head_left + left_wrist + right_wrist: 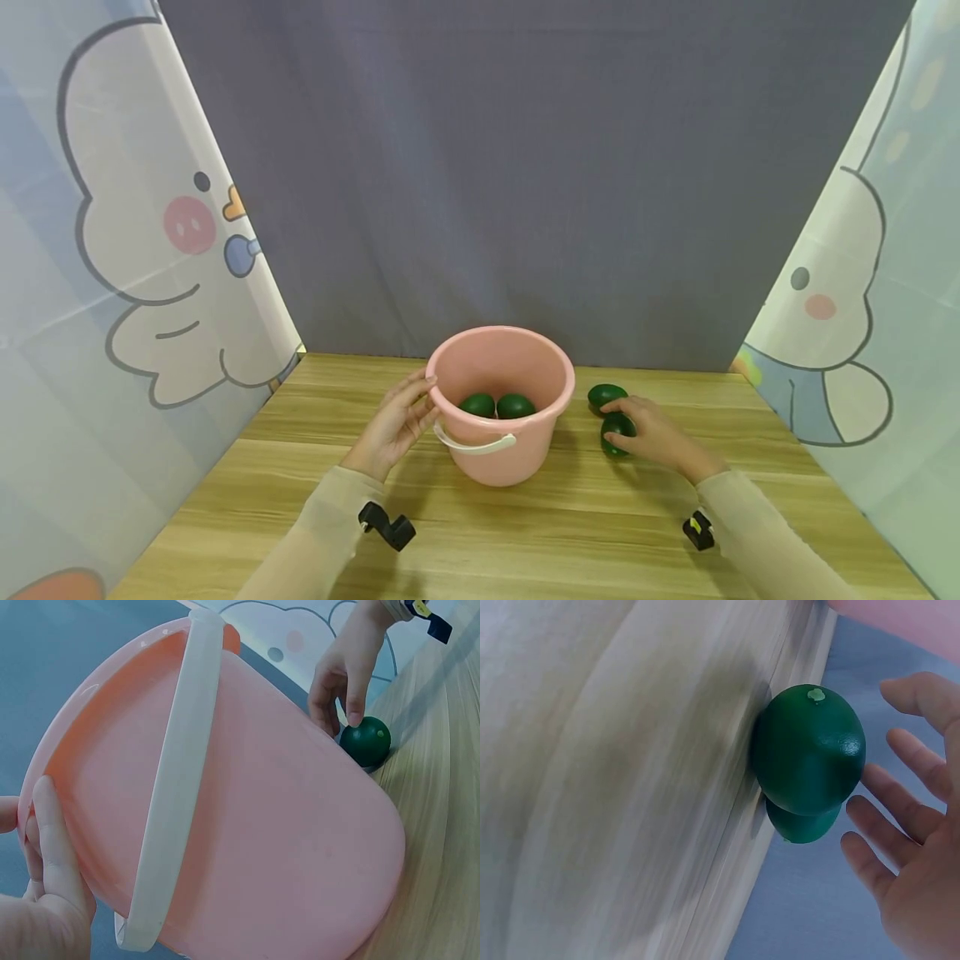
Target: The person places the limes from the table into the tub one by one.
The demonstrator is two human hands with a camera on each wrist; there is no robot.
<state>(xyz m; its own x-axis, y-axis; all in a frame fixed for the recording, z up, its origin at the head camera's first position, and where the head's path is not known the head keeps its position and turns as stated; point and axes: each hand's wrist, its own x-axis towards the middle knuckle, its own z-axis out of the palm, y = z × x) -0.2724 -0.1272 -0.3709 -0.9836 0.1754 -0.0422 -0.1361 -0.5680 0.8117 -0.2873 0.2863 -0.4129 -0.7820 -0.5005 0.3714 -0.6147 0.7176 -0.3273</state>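
A pink bucket (pixel 501 458) with a white handle (pixel 480 447) stands upright on the table. Inside lie two smooth dark green oval fruits (pixel 516 407). My left hand (pixel 393 425) holds the bucket's rim at its left side, fingers and thumb on either side of the edge. To the right of the bucket, my right hand (pixel 656 433) is at the nearer of two more green fruits (pixel 810 750), its fingers spread and loosely bent beside it. This fruit has a pale green stem end. Just beyond it lies the other fruit (pixel 606 396).
The wood-grain table (pixel 480 542) extends around the bucket. A dark grey cloth (pixel 510 183) hangs behind it. Pale curtains printed with cartoon animals stand at the left (pixel 150 350) and right (pixel 915 467). Both wrists wear a black mount (pixel 386 527).
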